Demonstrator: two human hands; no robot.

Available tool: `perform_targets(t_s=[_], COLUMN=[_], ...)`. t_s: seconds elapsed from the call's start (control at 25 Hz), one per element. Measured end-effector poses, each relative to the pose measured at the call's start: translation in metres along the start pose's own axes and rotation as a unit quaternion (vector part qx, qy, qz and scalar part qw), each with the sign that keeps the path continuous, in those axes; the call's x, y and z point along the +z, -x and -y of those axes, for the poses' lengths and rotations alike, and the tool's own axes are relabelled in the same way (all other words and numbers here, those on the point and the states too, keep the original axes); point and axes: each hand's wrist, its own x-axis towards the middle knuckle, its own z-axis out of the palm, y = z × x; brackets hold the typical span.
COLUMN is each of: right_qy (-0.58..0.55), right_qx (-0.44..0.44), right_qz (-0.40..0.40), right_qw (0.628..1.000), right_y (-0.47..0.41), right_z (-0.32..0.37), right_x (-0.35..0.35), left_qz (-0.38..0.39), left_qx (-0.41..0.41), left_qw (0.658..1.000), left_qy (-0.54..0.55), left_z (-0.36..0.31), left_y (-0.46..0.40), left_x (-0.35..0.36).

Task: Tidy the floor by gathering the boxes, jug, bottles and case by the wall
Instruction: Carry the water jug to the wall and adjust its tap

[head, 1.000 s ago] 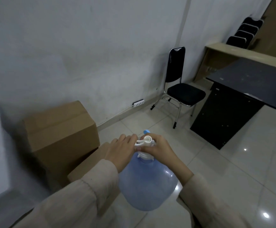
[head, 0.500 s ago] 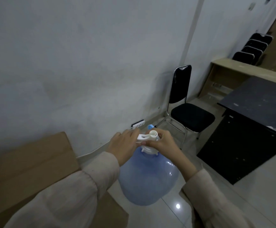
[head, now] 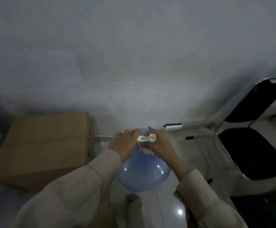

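A big translucent blue water jug (head: 144,175) stands upright on the tiled floor close to the wall. A white pump cap (head: 148,139) sits on its neck. My left hand (head: 125,143) rests against the left side of the cap, and my right hand (head: 160,145) is wrapped around the cap and neck from the right. A brown cardboard box (head: 43,145) stands by the wall just left of the jug. The bottles and the case are out of view.
A black chair with a chrome frame (head: 252,150) stands to the right of the jug. A white power strip (head: 173,127) lies along the base of the grey wall (head: 134,55). Glossy white floor tiles (head: 175,211) stretch toward me.
The view has swung left and closer to the wall. The jug, held at its neck by both hands, now stands nearer the wall beside the box. The dark desk has left the view.
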Motion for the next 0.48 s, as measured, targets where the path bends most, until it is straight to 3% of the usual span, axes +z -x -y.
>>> perform_targets(t_s=[0.2,0.48], right_qy=[-0.006,0.015], right_qx=[0.031,0.041], right_qz=[0.069,0.146], right_qw=[0.997,0.988], right_y=[-0.079,-0.16], right_z=[-0.051,-0.113], right_x=[0.03,0.09], left_qz=[0.084,0.094], left_qx=[-0.179,-0.327], left_qw=[0.97,0.906], left_qy=[0.144,0.251], left_z=[0.036,0.097], left_y=[-0.049,-0.096], left_x=[0.032,0.093])
